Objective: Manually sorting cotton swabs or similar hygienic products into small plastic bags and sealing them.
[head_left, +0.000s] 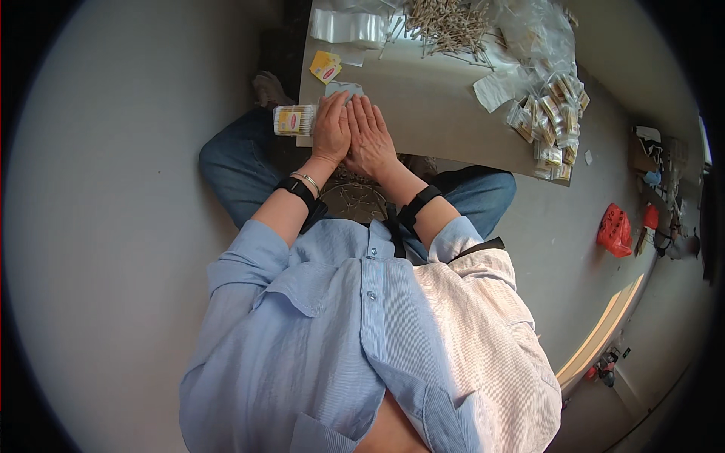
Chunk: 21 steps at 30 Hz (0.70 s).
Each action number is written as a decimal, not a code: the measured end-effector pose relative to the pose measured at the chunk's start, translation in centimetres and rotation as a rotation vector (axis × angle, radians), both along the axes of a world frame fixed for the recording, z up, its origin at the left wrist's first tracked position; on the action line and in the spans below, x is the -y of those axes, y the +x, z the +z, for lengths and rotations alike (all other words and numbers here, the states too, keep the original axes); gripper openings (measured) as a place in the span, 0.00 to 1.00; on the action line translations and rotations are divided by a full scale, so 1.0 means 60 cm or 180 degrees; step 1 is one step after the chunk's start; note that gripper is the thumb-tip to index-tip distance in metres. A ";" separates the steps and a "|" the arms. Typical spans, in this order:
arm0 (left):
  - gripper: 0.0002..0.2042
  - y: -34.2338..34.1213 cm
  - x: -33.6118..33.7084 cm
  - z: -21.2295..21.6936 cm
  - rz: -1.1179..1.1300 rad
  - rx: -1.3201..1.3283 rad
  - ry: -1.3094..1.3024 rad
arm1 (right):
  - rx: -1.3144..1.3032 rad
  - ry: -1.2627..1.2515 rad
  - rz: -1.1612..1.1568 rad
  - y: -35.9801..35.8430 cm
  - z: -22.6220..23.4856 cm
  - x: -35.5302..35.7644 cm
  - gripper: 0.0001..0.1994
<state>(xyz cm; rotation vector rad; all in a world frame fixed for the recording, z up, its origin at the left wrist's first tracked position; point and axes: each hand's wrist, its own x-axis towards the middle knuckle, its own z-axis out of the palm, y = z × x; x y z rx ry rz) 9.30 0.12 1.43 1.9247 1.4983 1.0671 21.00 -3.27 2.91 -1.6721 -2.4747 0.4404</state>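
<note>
Left hand point(331, 130) and right hand point(368, 136) lie flat, fingers extended, gripping nothing, beside a packed swab bag point(294, 120); loose swabs point(447, 26) and filled packets point(555, 121) crowd the board point(438, 113).

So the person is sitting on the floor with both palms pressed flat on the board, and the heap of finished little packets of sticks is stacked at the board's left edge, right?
Not quite. The heap of finished packets lies at the right edge of the pale cardboard board, not the left. The head view shows it. Only one clear packet of wooden sticks lies at the left edge, beside the left hand. The right hand lies flat next to it.
</note>
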 end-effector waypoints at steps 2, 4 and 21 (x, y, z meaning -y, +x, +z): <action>0.14 -0.001 -0.002 0.002 -0.0011 0.0088 -0.0069 | -0.0319 0.0031 -0.0044 0.007 -0.002 -0.005 0.43; 0.13 -0.004 -0.003 0.005 -0.0066 0.0252 -0.0076 | -0.0644 0.0060 -0.0087 0.019 -0.003 -0.011 0.43; 0.10 -0.008 -0.004 -0.004 -0.0070 0.0178 0.0084 | -0.0928 -0.0317 -0.2768 0.068 0.014 -0.251 0.14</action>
